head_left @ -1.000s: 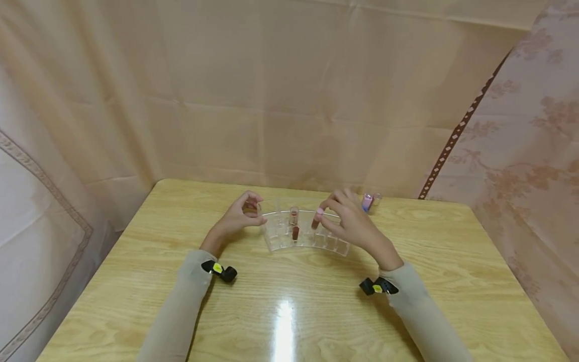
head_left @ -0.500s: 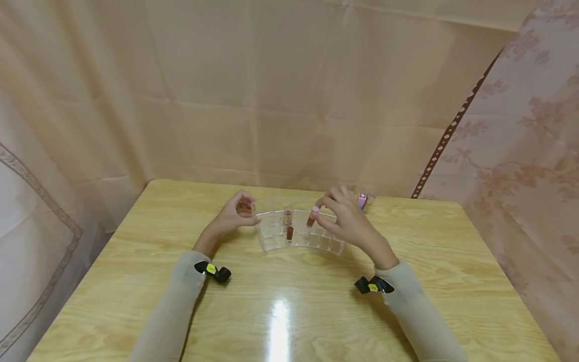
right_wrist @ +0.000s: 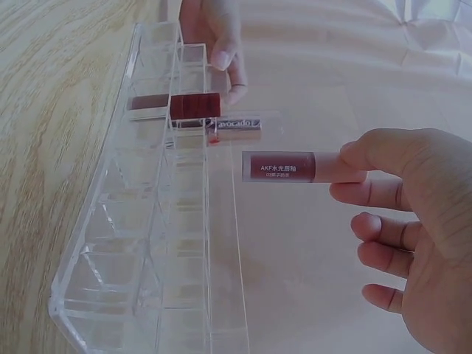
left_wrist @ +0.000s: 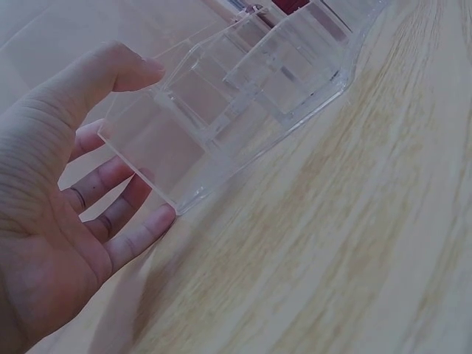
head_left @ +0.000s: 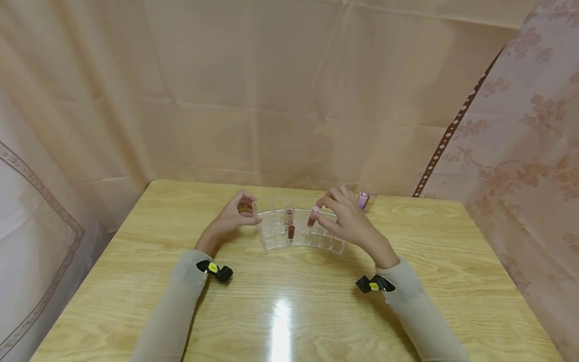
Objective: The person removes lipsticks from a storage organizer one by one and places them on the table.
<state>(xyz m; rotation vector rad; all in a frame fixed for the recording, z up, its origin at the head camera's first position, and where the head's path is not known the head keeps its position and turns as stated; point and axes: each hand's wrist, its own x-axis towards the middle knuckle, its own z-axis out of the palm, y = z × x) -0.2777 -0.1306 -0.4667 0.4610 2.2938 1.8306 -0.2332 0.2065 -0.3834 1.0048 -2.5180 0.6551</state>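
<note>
A clear, curved acrylic lipstick organizer (head_left: 326, 242) with rows of compartments stands on the table. My left hand (head_left: 229, 217) grips its left end, thumb at the upper edge and fingers around the side panel (left_wrist: 151, 147). Between the thumb and index finger of my right hand (head_left: 347, 217), a lip gloss tube (right_wrist: 278, 167) is pinched by its pale pink cap. In the head view the tube tilts over the rear compartments; its clear end points toward them in the right wrist view. A dark red-capped lipstick (right_wrist: 195, 107) and a clear tube lettered "avocado" (right_wrist: 237, 127) occupy neighbouring compartments.
Behind the right hand, a small pink-and-blue item (head_left: 363, 200) and a clear piece (head_left: 372, 195) lie near the back edge of the wooden table (head_left: 289, 286). A beige curtain (head_left: 289, 110) hangs along the back, with a patterned cloth (head_left: 520, 141) at the right.
The head view has shifted slightly, so everything sits a little farther left. Both hands keep their hold, and the lip gloss stays over the same part of the organizer.
</note>
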